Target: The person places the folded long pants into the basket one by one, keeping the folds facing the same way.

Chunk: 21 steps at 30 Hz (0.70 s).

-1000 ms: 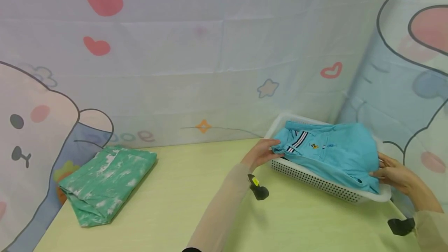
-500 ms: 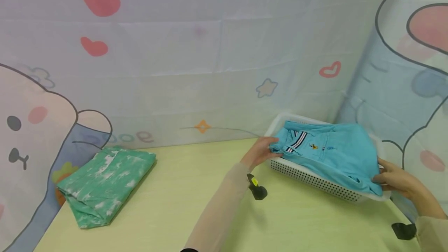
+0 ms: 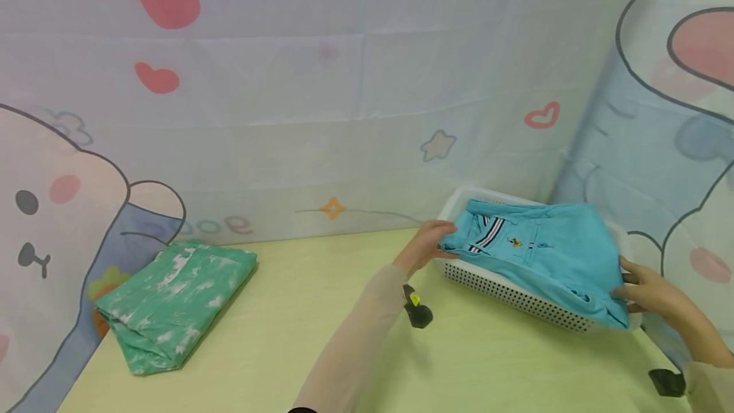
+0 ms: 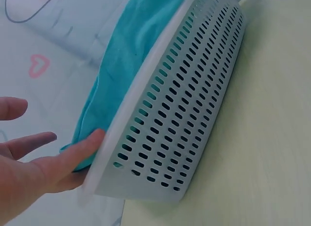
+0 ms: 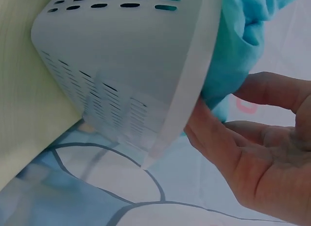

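Note:
A light blue polo shirt (image 3: 533, 244), with a striped placket and small embroidered logo, lies folded on top of a white perforated plastic basket (image 3: 504, 289). My left hand (image 3: 427, 246) holds the shirt's left end at the basket rim. In the left wrist view one finger lies over the fabric's corner, while two others stick out apart from it. My right hand (image 3: 650, 289) grips the shirt's right end. Seen from the right wrist, the fabric (image 5: 238, 56) bunches between thumb and finger just above the basket rim (image 5: 192, 75). Some fingertips are hidden.
A folded green garment with white blotches (image 3: 178, 304) lies at the left of the pale yellow-green table (image 3: 321, 311). A printed curtain (image 3: 275, 81) hangs along the back and right, close behind the basket.
The shirt's left end has shifted slightly left with my left hand. At the right, my hand has moved slightly right and the shirt's front corner now spreads over the basket rim.

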Available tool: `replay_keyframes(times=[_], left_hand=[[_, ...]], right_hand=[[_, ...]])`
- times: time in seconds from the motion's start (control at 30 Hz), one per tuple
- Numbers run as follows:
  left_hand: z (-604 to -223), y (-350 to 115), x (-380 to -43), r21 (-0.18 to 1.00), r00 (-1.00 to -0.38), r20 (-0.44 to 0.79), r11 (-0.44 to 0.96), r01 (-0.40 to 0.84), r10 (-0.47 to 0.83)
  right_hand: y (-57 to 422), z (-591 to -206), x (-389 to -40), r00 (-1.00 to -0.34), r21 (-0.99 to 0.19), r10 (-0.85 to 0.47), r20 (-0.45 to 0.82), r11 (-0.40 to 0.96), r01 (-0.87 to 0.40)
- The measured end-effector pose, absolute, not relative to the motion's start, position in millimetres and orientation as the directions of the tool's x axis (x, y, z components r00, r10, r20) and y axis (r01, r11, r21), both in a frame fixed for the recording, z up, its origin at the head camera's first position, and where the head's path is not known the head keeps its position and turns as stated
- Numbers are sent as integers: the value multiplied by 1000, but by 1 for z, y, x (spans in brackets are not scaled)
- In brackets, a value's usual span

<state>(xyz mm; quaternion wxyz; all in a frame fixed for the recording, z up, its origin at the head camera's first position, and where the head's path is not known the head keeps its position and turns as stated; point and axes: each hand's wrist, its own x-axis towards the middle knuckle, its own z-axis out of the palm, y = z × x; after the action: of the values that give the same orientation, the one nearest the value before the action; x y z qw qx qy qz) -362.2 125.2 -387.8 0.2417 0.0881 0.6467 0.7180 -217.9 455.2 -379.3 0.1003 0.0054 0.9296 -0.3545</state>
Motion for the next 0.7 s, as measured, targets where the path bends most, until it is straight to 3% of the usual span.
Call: replay_keyframes(times=[0.13, 0.27, 0.33, 0.43, 0.57, 0.63, 0.7], left_hand=[[-384, 123, -361, 983, -881, -175, 23, -184, 440], [-381, 121, -360, 986, -906, -150, 128, -107, 395], [-380, 122, -359, 979, -923, -112, 200, -39, 368], [-381, 123, -357, 942, -936, -4, 314, 114, 353], [-383, 127, -350, 807, -894, 169, 462, 367, 415], [-385, 129, -346, 725, -849, 223, 501, 473, 479], [-386, 129, -341, 633, -799, 258, 530, 564, 543]], right_hand=[[458, -382, -216, -993, -610, -3, -121, 789, 72], [491, -412, -230, -999, -550, 44, 9, 835, 32], [508, -431, -239, -994, -495, 60, 96, 869, 5], [497, -424, -234, -978, -394, 60, 201, 919, -24], [446, -383, -207, -932, -284, -38, 360, 947, -149], [430, -376, -200, -893, -220, -85, 441, 955, -200], [425, -377, -199, -888, -200, -117, 445, 953, -226]])
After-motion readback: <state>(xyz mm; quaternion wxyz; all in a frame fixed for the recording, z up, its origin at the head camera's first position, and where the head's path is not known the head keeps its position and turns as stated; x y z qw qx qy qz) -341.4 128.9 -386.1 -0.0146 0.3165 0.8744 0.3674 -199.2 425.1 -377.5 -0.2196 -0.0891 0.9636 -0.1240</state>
